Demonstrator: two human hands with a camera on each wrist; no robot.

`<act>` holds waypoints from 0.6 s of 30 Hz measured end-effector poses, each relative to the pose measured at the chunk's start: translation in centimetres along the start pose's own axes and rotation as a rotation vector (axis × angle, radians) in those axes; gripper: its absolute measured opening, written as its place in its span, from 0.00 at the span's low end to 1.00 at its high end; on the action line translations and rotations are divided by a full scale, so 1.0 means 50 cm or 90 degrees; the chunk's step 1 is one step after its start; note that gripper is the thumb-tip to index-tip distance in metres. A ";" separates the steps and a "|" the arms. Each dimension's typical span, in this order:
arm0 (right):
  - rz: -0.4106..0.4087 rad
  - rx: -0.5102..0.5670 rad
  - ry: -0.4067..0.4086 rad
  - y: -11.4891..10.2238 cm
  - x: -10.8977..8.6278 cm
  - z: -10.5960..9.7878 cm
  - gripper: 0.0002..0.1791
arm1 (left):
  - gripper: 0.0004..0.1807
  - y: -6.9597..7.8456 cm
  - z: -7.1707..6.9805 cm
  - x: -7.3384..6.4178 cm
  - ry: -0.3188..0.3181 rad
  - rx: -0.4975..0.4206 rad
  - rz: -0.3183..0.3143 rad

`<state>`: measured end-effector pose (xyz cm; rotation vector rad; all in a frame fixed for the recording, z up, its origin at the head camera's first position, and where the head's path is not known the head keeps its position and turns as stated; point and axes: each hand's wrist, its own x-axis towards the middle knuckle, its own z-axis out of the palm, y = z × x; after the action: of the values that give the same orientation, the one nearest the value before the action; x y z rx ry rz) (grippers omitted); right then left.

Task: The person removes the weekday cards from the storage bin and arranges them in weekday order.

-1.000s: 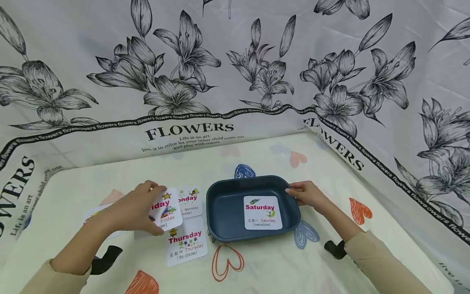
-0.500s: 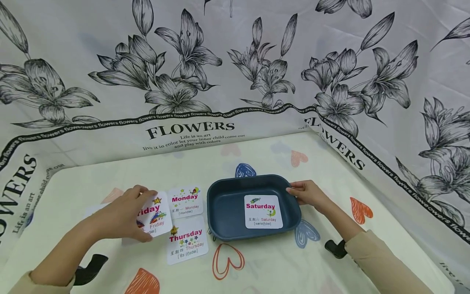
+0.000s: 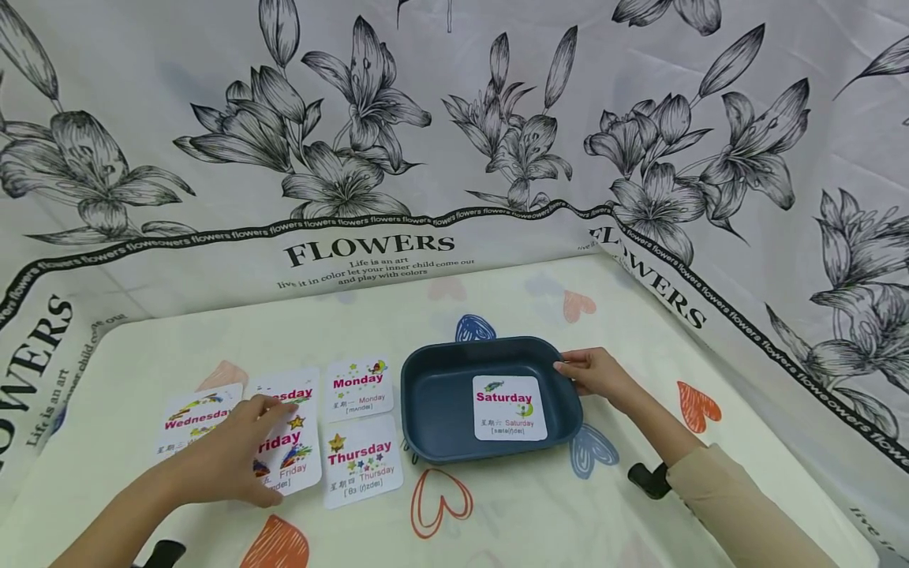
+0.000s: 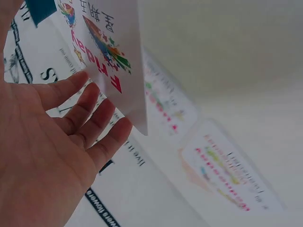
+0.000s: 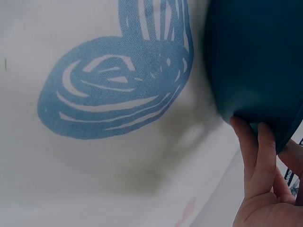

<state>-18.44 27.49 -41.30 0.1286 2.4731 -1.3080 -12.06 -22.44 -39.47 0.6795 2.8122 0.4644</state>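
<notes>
My left hand holds the Friday card by its edges, thumb at the near side. In the left wrist view this white card is tilted against the fingertips. It overlaps a card ending in "esday" in the head view. The Wednesday card lies left of that, partly hidden by my hand. Monday and Thursday cards lie to the right. My right hand grips the right rim of a dark blue tray, in which the Saturday card lies face up.
A pale tablecloth with printed hearts covers the table. Flower-printed fabric stands behind and along both sides. Black wrist-camera parts show by the right forearm.
My left hand has moved left and toward me with the Friday card, uncovering the Monday card and then the Wednesday and "esday" cards. The right hand stays on the tray.
</notes>
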 end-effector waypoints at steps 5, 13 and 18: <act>0.008 -0.001 0.003 0.001 0.002 0.000 0.26 | 0.58 -0.011 0.034 -0.013 -0.016 0.001 0.005; 0.004 0.007 -0.004 -0.001 0.001 -0.001 0.26 | 0.58 -0.022 0.059 -0.020 -0.010 -0.013 0.026; 0.003 0.008 -0.004 -0.002 0.001 -0.001 0.26 | 0.58 -0.027 0.067 -0.019 -0.006 -0.012 0.036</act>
<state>-18.52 27.48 -41.21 0.1329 2.4575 -1.3203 -10.85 -23.18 -42.90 0.7569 2.7832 0.4956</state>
